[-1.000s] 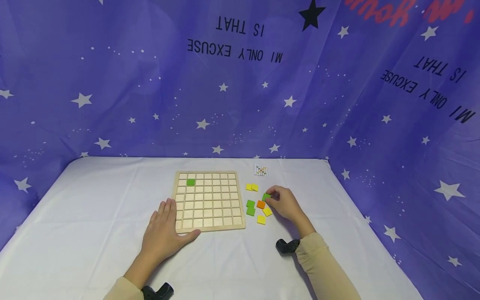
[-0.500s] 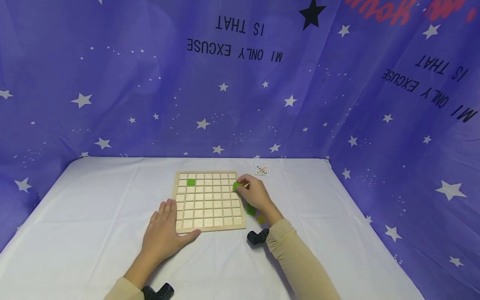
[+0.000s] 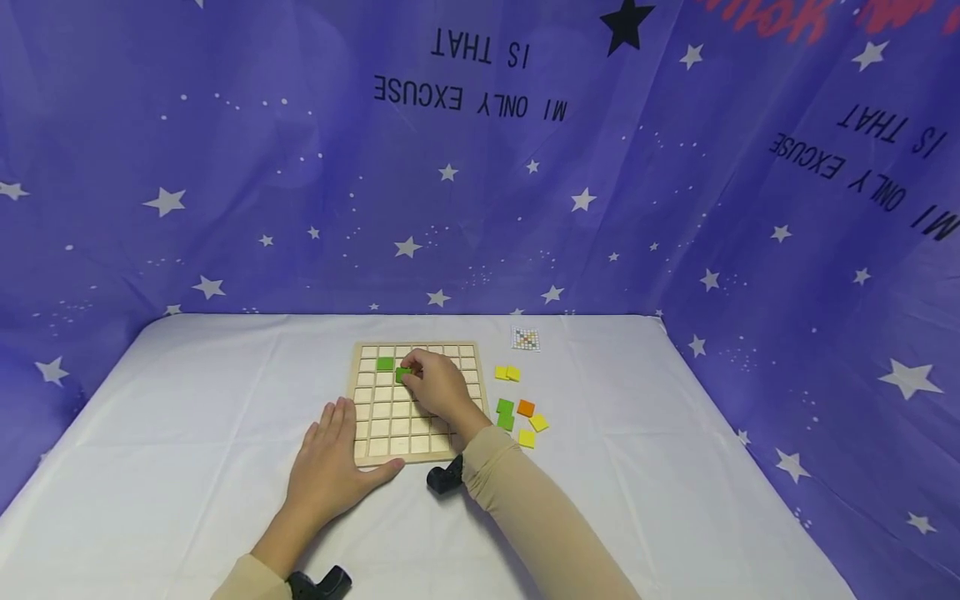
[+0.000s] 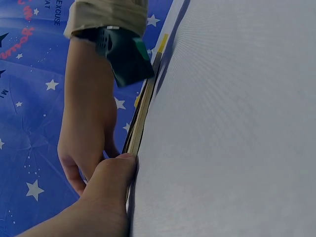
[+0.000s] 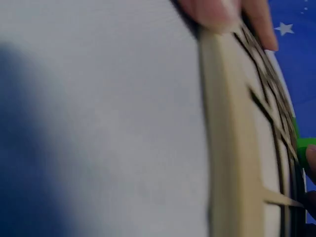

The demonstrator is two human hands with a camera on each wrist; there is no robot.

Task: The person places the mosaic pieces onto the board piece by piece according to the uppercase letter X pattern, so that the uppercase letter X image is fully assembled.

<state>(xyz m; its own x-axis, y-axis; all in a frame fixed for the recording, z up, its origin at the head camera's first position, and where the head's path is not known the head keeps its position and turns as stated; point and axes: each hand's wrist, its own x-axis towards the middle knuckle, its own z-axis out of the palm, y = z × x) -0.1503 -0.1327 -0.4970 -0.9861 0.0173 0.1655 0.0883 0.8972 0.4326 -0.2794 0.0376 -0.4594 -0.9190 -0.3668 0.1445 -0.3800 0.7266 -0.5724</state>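
A square wooden grid board lies on the white table. My right hand reaches over its upper middle and pinches a green square tile between thumb and fingertips. Just up and left of that tile, another green tile sits in a cell of the board. My left hand rests along the board's left side, fingers straight and thumb spread at the front edge. In the right wrist view the pinched green tile shows at the far right, close over the grid.
Right of the board lie two green tiles, an orange tile and several yellow tiles. A small printed pattern card lies behind them. A purple starred curtain hangs around the table.
My right hand has picked up a green tile from the loose ones at right and carried it left over the board. My left hand has stayed at the board's edge.
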